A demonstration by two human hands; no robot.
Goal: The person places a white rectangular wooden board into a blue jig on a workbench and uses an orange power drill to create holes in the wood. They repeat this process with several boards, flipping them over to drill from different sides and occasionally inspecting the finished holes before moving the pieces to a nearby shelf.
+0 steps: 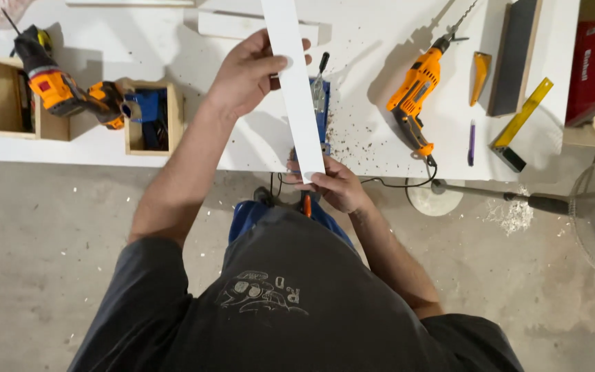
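A long narrow white board (295, 89) runs from the top of the view down to the table's near edge. My left hand (246, 72) grips it from the left side, about midway along, thumb across its face. Lower down, my right hand (337, 184) holds its near end at the edge of the white worktable (366, 41). Under the board lies a blue clamp-like jig (321, 110) with a black handle, partly hidden by the board. Wood chips are scattered just right of the jig.
An orange corded drill (414, 93) lies right of the board. Further right are an orange tool, a purple pen, a yellow square (521, 120) and a dark panel. At left, an orange cordless saw (63, 89) rests on two wooden boxes. A fan stands on the concrete floor at right.
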